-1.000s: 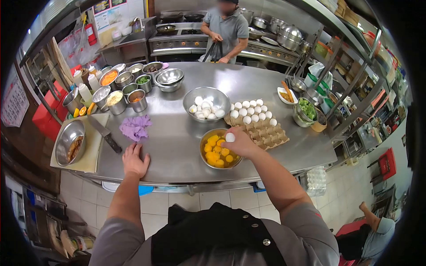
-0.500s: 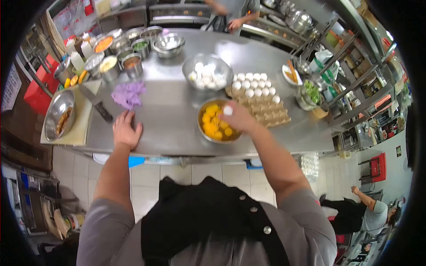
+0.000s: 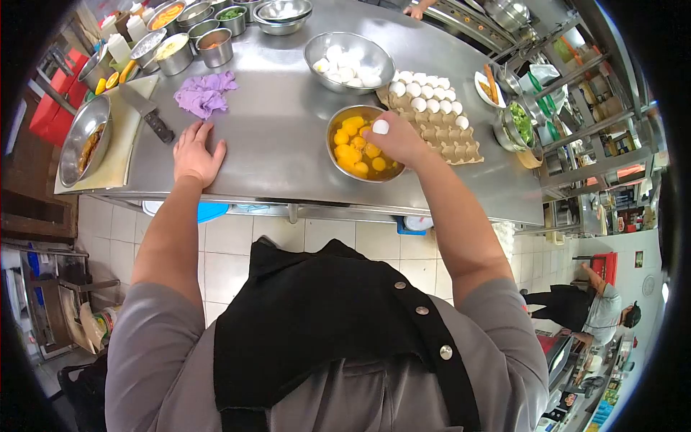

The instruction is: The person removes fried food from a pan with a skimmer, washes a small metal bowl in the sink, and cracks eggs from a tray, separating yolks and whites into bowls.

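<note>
The right grip [image 3: 398,139] is closed around a white egg [image 3: 380,127], holding it over the right part of a bowl [image 3: 332,155] of yolks [image 3: 351,153]. Its underside is hidden, so whether the egg touches the rim cannot be told. Little differs from a second ago: the egg still sits in the same grip over the same bowl, its visible side looks unbroken, and the yolks look much alike. The handling of this egg therefore seems paused or only just under way. The clearest change is the camera's downward tip, which lifts the table [image 3: 273,129] in view and leaves mainly a hand [image 3: 415,11] of the person across it. Just beyond the right grip and to its right lies a tray [image 3: 458,150], its far cups carrying whole eggs [image 3: 425,93], its near cups bare. Beyond and slightly left stands a second bowl [image 3: 374,52] of what look like shells. Well to the left, the left grip [image 3: 196,155] stays flat on the table, holding nothing, fingers spread, near a purple cloth [image 3: 205,93] and a knife [image 3: 151,115].
</note>
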A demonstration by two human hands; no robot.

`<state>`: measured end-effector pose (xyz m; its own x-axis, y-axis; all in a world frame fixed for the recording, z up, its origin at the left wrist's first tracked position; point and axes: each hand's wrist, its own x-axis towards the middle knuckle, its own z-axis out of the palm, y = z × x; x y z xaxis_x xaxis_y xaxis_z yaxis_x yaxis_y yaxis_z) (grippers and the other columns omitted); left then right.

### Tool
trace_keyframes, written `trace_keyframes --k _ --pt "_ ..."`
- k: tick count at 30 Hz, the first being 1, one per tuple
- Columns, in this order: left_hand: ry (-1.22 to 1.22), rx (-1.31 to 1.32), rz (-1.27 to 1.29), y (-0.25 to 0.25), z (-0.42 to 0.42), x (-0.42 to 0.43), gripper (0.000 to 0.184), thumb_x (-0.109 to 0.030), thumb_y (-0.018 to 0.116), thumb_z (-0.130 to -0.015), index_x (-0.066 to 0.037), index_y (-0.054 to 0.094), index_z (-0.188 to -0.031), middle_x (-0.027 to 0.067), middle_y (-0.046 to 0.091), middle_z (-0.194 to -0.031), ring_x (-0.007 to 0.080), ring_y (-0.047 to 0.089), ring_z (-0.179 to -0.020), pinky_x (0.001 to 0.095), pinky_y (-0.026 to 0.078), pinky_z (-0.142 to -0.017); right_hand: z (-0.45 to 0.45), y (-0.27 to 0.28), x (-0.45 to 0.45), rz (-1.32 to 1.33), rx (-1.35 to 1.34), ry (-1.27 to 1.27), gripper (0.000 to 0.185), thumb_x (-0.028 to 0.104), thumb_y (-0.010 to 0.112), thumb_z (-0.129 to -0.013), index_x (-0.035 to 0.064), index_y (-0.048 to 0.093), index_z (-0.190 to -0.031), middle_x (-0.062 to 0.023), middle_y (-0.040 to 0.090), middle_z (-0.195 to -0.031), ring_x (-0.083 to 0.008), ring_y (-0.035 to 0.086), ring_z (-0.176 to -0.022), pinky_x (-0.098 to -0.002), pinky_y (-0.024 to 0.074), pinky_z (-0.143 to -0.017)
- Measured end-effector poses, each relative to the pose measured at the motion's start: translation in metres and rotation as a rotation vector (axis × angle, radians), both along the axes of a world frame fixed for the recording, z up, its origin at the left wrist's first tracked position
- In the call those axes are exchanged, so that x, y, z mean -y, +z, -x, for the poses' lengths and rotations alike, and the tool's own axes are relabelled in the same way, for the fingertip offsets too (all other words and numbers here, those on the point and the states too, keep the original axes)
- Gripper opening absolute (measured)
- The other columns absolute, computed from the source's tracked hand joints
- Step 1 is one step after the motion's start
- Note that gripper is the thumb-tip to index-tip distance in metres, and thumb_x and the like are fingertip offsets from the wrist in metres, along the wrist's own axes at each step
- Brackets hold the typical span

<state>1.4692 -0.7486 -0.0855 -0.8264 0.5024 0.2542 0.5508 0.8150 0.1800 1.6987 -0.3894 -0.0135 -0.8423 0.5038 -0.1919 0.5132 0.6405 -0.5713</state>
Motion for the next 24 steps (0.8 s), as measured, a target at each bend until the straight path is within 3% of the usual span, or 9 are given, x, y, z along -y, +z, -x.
trace_keyframes --k 5,14,17,20,23,24 --pt "0.005 0.015 -0.011 0.002 -0.002 -0.001 0.055 -0.044 0.061 -0.088 -0.017 0.057 -0.135 0.0073 0.049 -0.146 0.0281 0.040 -0.138 0.0440 0.032 -0.114 0.000 0.006 0.005 -0.013 0.027 -0.007 0.054 0.039 0.074 -0.086 0.0004 0.060 -0.122 -0.0212 0.069 -0.114 -0.0333 0.066 -0.107 -0.0418 0.0527 -0.091" --pt "0.009 -0.005 0.013 0.002 -0.002 -0.001 0.055 -0.044 0.061 -0.088 -0.016 0.057 -0.135 0.0075 0.049 -0.146 0.0278 0.040 -0.138 0.0441 0.032 -0.114 0.001 0.008 0.006 -0.022 0.055 0.005 0.054 0.041 0.073 -0.086 0.0027 0.061 -0.122 -0.0204 0.069 -0.112 -0.0327 0.067 -0.106 -0.0406 0.0532 -0.090" --pt "0.010 0.013 0.010 0.004 -0.003 -0.001 0.055 -0.044 0.061 -0.088 -0.016 0.057 -0.135 0.0074 0.049 -0.147 0.0277 0.040 -0.138 0.0440 0.032 -0.114 0.001 -0.001 0.001 -0.005 0.018 0.034 0.051 0.039 0.073 -0.089 0.0018 0.058 -0.120 -0.0165 0.068 -0.107 -0.0256 0.067 -0.093 -0.0385 0.0539 -0.083" --pt "0.006 0.022 0.006 0.006 -0.003 -0.001 0.055 -0.044 0.061 -0.088 -0.017 0.056 -0.136 0.0074 0.049 -0.147 0.0275 0.040 -0.139 0.0439 0.031 -0.114 0.000 0.011 0.009 0.117 -0.006 0.002 0.044 0.036 0.069 -0.092 0.0041 0.057 -0.120 -0.0115 0.066 -0.104 -0.0193 0.064 -0.079 -0.0339 0.0525 -0.066" --pt "0.013 0.013 0.007 0.006 -0.005 -0.001 0.056 -0.044 0.061 -0.088 -0.017 0.056 -0.136 0.0073 0.049 -0.146 0.0275 0.040 -0.138 0.0440 0.032 -0.114 -0.001 0.025 0.009 0.588 -0.017 -0.120 0.038 0.031 0.064 -0.095 0.0064 0.055 -0.122 -0.0078 0.063 -0.101 -0.0126 0.057 -0.068 -0.0257 0.0422 -0.051" --pt "0.012 0.009 0.008 0.005 -0.004 -0.001 0.056 -0.044 0.061 -0.088 -0.017 0.056 -0.136 0.0074 0.049 -0.146 0.0275 0.040 -0.138 0.0440 0.032 -0.114 -0.002 0.025 0.009 0.627 -0.029 -0.120 0.036 0.030 0.063 -0.095 0.0069 0.054 -0.122 -0.0071 0.063 -0.099 -0.0112 0.055 -0.066 -0.0243 0.0391 -0.050"
